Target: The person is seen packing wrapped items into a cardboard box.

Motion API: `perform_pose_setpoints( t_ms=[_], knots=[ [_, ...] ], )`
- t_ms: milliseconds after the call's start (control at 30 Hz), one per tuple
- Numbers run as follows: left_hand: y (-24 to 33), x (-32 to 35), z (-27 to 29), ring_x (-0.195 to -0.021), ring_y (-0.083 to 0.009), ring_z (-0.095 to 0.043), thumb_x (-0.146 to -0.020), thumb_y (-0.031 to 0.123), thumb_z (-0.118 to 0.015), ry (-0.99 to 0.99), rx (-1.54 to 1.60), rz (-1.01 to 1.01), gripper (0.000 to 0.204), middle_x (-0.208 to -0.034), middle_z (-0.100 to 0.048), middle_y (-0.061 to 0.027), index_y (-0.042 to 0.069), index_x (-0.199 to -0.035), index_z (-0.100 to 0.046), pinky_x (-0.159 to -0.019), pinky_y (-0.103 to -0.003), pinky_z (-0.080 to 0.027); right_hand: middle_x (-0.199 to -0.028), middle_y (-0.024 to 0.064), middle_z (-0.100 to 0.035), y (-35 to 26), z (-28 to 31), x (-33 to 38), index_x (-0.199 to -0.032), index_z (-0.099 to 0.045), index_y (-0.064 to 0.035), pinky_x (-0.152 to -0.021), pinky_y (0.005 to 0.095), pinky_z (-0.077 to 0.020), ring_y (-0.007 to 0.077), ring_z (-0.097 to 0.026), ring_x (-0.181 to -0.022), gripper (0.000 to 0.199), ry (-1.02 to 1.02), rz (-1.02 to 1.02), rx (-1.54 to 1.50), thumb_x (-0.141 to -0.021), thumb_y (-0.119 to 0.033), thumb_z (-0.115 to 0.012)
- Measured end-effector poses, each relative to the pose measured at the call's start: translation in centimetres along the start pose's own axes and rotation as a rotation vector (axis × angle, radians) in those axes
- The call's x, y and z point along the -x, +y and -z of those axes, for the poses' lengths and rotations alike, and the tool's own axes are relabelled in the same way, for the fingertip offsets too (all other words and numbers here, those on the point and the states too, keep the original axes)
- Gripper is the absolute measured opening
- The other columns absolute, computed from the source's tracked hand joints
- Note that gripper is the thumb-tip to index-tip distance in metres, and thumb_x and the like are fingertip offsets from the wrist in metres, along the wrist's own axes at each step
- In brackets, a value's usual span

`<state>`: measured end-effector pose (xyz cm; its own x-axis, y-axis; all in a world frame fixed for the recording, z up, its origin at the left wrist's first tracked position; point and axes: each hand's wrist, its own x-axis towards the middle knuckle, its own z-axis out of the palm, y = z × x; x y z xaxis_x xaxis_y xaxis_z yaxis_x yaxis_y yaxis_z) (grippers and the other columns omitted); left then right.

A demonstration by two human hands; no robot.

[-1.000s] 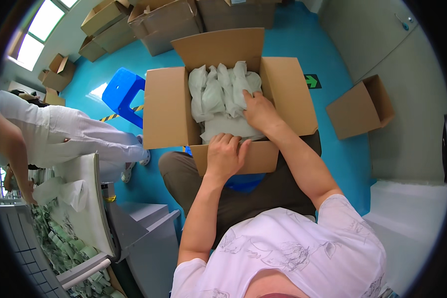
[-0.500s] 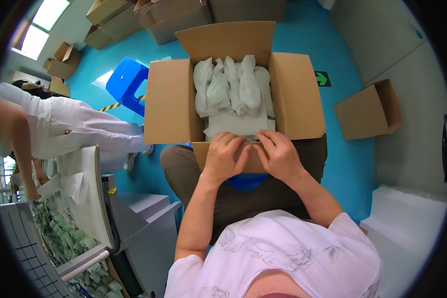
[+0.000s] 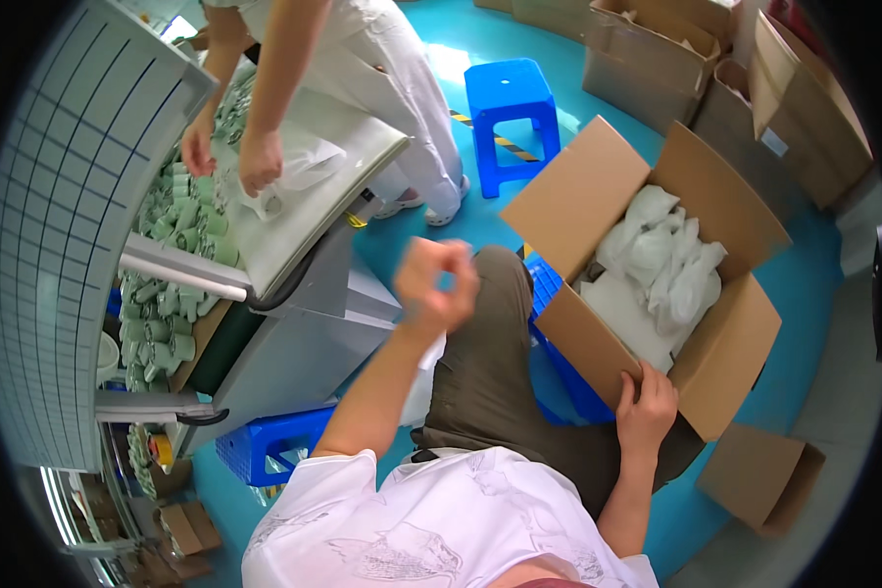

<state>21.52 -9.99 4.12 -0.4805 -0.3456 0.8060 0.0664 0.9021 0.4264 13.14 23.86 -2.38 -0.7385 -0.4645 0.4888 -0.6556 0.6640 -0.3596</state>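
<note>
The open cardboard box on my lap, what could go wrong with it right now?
The cardboard box sits tilted on the knees, with only the right hand on its near flap, so it might slide off. The white bags inside could spill out. The left hand is raised, away from the box, too far to steady it quickly.

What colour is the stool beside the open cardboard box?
Blue stool, seen in the head view, the only one.

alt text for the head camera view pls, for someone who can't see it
A seated person's right hand grips the near flap of an open cardboard box filled with white bagged items, while the left hand is raised and blurred above their lap. At upper left, a co-worker handles a white bag on a machine beside small green parts.
</note>
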Motion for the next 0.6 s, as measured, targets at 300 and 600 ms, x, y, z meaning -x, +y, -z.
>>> perform_pose_setpoints(
  t_ms=[300,600],
  knots=[
    [-22.0,-4.1,17.6,-0.082,-0.0382,-0.067,-0.092,0.027,-0.068,0.753,-0.979,0.398,0.031,-0.093,-0.069,-0.0193,-0.001,-0.106,-0.068,-0.077,-0.047,-0.054,-0.101,0.0165,-0.069,0.2,0.4,1.0,-0.114,-0.068,-0.0008,-0.08,0.0455,-0.0494,0.035,-0.065,-0.091,0.032,-0.082,-0.049,0.004,-0.086,-0.012,-0.077],
    [-36.5,-7.8,28.8,-0.096,-0.0522,-0.066,-0.088,0.064,-0.059,-0.433,-1.141,0.923,0.077,-0.104,-0.07,-0.0353,-0.011,-0.101,-0.073,-0.083,-0.061,-0.047,-0.098,0.0153,-0.07,-0.3,0.4,-1.3,-0.113,-0.067,0.0003,-0.083,0.0446,-0.0508,0.0343,-0.066,-0.093,0.039,-0.152,-0.059,-0.074,-0.08,-0.015,-0.08]
  ],
)
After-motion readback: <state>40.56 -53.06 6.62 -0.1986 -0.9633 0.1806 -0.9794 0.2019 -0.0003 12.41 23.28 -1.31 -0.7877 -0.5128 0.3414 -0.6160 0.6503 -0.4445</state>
